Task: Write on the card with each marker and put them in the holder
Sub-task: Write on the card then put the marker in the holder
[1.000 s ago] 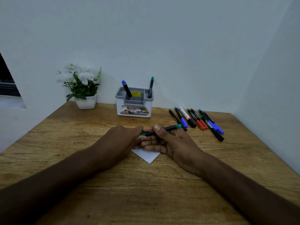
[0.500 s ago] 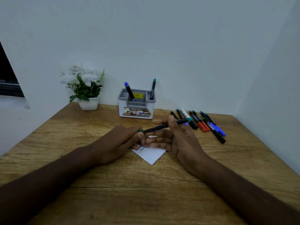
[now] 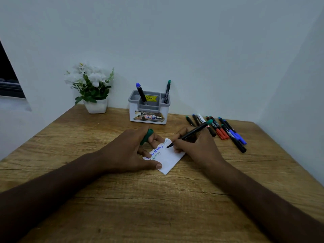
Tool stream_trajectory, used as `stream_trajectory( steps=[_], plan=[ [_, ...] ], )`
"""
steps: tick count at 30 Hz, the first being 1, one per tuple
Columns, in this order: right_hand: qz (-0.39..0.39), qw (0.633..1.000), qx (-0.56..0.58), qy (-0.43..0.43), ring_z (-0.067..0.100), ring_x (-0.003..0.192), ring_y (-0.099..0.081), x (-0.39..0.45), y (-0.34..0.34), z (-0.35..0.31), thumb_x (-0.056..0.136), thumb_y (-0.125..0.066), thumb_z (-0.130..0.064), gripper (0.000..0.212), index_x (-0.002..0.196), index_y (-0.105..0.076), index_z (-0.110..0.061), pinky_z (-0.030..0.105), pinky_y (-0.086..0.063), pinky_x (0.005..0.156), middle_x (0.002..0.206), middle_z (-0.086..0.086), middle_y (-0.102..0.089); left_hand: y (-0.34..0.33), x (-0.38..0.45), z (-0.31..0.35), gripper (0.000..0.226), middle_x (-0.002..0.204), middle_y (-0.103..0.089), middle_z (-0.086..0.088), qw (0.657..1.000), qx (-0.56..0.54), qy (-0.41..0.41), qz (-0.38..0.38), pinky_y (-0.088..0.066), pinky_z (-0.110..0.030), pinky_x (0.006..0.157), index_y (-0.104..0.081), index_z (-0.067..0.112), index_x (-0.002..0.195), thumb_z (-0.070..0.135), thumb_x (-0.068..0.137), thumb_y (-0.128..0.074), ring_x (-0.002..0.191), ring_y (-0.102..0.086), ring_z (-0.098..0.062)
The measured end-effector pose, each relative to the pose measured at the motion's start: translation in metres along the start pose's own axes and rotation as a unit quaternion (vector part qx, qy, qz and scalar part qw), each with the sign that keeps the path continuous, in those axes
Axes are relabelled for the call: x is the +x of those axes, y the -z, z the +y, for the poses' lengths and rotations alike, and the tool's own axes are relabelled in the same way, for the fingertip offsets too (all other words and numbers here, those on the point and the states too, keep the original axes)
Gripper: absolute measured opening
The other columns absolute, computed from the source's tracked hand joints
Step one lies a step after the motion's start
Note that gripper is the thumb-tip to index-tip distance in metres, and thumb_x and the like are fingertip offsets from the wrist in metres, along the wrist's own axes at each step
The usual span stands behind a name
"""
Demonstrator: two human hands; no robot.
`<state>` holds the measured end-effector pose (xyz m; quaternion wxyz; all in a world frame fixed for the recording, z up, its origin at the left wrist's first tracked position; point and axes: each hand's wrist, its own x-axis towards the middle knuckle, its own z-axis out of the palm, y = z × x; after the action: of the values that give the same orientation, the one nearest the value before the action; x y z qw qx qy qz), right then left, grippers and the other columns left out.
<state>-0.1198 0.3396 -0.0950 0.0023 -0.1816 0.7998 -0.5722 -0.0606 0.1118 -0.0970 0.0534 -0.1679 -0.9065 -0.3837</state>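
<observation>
A small white card (image 3: 169, 159) lies on the wooden table, with blue and green writing on its left part. My right hand (image 3: 194, 145) grips an uncapped black marker with a green end (image 3: 193, 131), its tip touching the card's upper edge. My left hand (image 3: 133, 149) presses the card down with thumb and fingers and holds the green cap (image 3: 147, 136) between two fingers. The grey-and-white holder (image 3: 149, 111) stands at the back with a blue-capped marker (image 3: 141, 93) and a green-capped marker (image 3: 167, 91) in it. Several more markers (image 3: 226, 131) lie in a row at the right.
A white pot of white flowers (image 3: 93, 90) stands at the back left. Walls close off the table (image 3: 157, 199) at the back and right. A dark window edge (image 3: 8, 81) is at the far left.
The cap came off the marker and stayed in my left hand. My right hand turned the marker and brought its tip down onto the card. More of the card shows now.
</observation>
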Motion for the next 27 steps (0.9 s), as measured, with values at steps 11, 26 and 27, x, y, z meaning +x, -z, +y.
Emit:
stream_trajectory(
  steps=[11, 26, 27],
  plan=[
    [-0.029, 0.996, -0.079, 0.032, 0.008, 0.086, -0.074, -0.0016, -0.0085, 0.0015, 0.087, -0.083, -0.018, 0.011, 0.084, -0.08, -0.028, 0.029, -0.063, 0.076, 0.089, -0.005, -0.081, 0.0015, 0.0019, -0.0036, 0.059, 0.108, -0.063, 0.04, 1.0, 0.011, 0.004, -0.02, -0.064, -0.026, 0.073, -0.057, 0.023, 0.11, 0.048, 0.07, -0.093, 0.084, -0.075, -0.01],
    [-0.024, 0.996, -0.081, 0.035, 0.014, 0.084, -0.075, 0.0023, -0.0057, 0.0056, 0.089, -0.08, -0.016, 0.008, 0.087, -0.08, -0.023, 0.032, -0.063, 0.076, 0.088, -0.005, -0.081, 0.0004, 0.0018, -0.0025, 0.06, 0.105, -0.063, 0.028, 0.999, 0.031, 0.01, -0.01, -0.063, -0.023, 0.069, -0.058, 0.022, 0.111, 0.047, 0.07, -0.093, 0.079, -0.074, -0.006],
    [-0.022, 0.996, -0.082, 0.033, 0.015, 0.084, -0.075, 0.0025, -0.0057, 0.0062, 0.089, -0.08, -0.016, 0.009, 0.086, -0.08, -0.024, 0.036, -0.064, 0.078, 0.088, -0.004, -0.081, 0.0006, 0.0018, -0.0022, 0.059, 0.104, -0.064, 0.03, 0.999, 0.03, 0.01, -0.011, -0.062, -0.022, 0.068, -0.058, 0.022, 0.111, 0.047, 0.07, -0.093, 0.08, -0.073, -0.005]
  ],
)
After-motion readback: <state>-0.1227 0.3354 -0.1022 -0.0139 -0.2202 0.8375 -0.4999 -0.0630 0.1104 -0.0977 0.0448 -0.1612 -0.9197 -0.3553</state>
